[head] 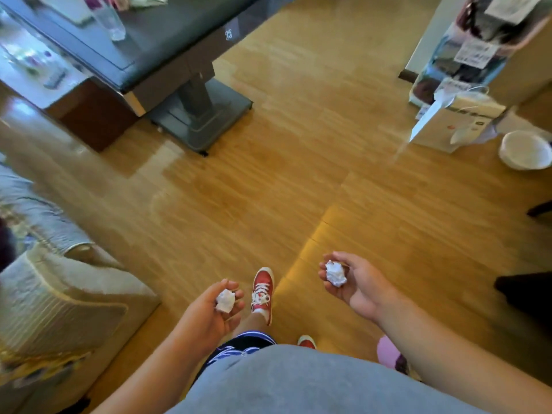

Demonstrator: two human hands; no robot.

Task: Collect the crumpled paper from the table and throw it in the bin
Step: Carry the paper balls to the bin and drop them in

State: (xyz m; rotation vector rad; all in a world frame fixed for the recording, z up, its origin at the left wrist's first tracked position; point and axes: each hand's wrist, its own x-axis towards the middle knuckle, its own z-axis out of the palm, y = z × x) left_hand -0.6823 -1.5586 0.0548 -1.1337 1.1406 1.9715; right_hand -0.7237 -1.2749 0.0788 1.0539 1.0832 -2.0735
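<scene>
Head view: the left hand [209, 312], palm up, curls its fingers round 1 paper ball [225, 300] above the wooden floor [298, 174]. The right hand [357, 283], also palm up, cups a second ball [336, 273] in curled fingers. Both hands are well apart, with a red shoe [262, 289] on the floor between them. A grey table [167, 46] stands at upper left with a glass [109, 19] on it. A white tub [525, 149] sits on the floor at far right, and a sofa [59, 294] is at left.
</scene>
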